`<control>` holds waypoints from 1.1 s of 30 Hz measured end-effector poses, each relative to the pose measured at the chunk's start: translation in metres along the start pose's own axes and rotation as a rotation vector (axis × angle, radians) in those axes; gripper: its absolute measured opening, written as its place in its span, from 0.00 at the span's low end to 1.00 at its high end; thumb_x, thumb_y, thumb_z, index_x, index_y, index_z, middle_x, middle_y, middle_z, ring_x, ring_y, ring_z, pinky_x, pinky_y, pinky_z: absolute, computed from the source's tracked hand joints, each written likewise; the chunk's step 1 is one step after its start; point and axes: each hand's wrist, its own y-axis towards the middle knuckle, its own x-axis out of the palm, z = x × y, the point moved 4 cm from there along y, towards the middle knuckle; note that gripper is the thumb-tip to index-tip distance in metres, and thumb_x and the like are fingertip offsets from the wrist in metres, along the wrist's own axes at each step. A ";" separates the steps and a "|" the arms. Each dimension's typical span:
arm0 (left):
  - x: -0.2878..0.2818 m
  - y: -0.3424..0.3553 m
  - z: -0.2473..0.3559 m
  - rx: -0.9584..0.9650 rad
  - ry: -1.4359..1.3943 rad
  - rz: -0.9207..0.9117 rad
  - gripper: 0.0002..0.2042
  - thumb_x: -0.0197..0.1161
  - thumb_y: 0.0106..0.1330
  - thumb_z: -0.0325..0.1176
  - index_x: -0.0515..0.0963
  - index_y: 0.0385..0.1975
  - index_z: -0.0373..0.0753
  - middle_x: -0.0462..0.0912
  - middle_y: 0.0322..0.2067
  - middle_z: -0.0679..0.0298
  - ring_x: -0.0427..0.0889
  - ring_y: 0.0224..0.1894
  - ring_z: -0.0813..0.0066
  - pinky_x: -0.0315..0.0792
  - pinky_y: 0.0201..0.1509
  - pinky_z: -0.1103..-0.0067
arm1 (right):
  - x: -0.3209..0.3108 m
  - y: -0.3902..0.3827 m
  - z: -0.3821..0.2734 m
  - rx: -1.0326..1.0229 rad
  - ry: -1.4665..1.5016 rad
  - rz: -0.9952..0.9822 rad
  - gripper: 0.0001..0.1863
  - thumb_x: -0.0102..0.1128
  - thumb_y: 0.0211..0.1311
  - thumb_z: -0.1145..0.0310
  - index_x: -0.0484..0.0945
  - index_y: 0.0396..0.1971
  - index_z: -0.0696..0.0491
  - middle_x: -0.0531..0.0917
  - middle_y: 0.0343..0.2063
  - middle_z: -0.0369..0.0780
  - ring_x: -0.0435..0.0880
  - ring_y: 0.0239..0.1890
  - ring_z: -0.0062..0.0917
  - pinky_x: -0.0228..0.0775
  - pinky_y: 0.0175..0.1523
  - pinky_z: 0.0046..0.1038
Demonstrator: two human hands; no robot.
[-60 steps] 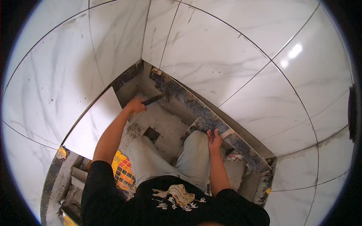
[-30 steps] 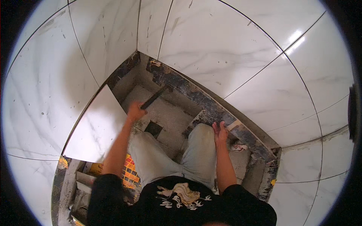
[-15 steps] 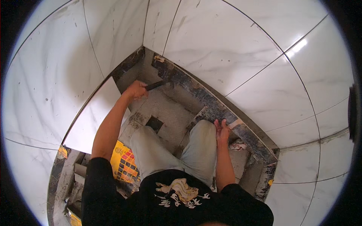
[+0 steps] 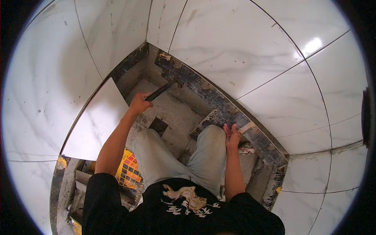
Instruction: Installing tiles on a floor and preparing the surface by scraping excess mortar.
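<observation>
My left hand (image 4: 140,103) is closed round the handle of a dark hammer-like tool (image 4: 158,92), whose head meets the back board near the far corner. My right hand (image 4: 232,134) rests with fingers apart against the stained dark board (image 4: 203,90) beside my right knee, its palm mostly hidden. The board runs diagonally along the foot of the back wall. A white tile panel (image 4: 92,129) stands left of my left arm. Below the tool lies a rough grey floor (image 4: 174,117) with a small dark square opening (image 4: 158,126).
Marbled white tile walls (image 4: 231,47) surround me. Yellow printed packaging (image 4: 129,170) lies left of my legs. A grey trough with debris (image 4: 80,180) is at the lower left. A crumpled pale scrap (image 4: 246,150) lies right of my right hand.
My left hand has swung up and back down with the tool, now a little lower than half a second ago. My right hand stays against the board. The view has shifted slightly.
</observation>
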 end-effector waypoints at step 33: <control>0.055 -0.039 -0.029 0.193 0.314 0.252 0.20 0.62 0.45 0.33 0.80 0.42 0.37 0.81 0.27 0.47 0.82 0.31 0.55 0.74 0.37 0.70 | 0.016 -0.016 0.013 -0.004 0.016 -0.020 0.18 0.63 0.61 0.66 0.68 0.41 0.63 0.79 0.39 0.46 0.84 0.39 0.38 0.84 0.40 0.38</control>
